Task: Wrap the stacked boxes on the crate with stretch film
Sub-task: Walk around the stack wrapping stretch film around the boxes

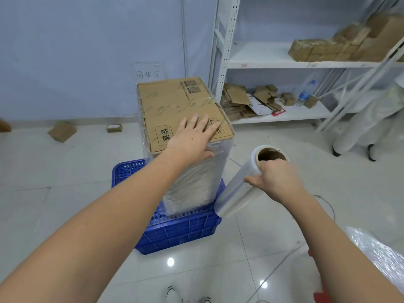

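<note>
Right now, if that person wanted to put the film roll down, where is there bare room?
Bare tile lies left of the blue crate, toward the small box by the wall, and in front of the crate near the feet. The wrapped boxes fill the crate; the lower shelf is crowded with cardboard scraps.

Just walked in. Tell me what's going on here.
A person is wrapping stacked boxes that stand on a blue crate. The left hand lies flat on the top box, steadying it. The right hand has its grip on a roll of stretch film beside the stack. Film already covers the stack's sides.
</note>
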### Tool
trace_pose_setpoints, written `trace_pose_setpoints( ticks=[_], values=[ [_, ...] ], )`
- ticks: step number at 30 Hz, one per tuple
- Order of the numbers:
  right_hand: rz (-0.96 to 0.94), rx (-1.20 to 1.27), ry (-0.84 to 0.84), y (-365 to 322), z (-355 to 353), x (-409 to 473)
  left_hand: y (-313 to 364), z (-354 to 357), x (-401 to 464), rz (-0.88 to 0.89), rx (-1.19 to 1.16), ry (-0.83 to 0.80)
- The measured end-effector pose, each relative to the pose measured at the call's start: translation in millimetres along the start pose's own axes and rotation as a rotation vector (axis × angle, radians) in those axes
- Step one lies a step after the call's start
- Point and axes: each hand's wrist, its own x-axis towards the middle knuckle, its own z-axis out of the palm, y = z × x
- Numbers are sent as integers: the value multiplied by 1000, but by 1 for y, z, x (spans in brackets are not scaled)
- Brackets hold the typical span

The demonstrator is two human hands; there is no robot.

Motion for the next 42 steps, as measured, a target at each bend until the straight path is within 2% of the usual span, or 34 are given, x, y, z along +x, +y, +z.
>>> trace_pose_setpoints(
  ticks=[4,11,17,20,24,28,34,39,42],
  values=[
    [-163,-4,8,11,3,-21,8,-1,6,-4,16,-19],
    [-455,6,-24,-23,-3,-50,15,-3,6,-16,19,-16],
    [-639,96,80,-57,1,-61,4,-2,-3,-29,1,-11],
    [-746,55,150,-68,7,-57,5,-1,-2,-26,-7,-3],
    [-841,3,144,-75,9,-56,3,0,-2,-24,-1,-1],
    [-808,-45,194,-65,7,-55,3,1,-1,-23,-1,6],
    [-787,-55,131,-59,8,-61,1,0,0,-25,-103,23],
    [-710,-45,135,-52,4,-59,-17,-29,-6,21,-283,-85],
    [-668,-48,73,-48,-1,-60,-48,-33,-22,65,-141,-151]
  ],
)
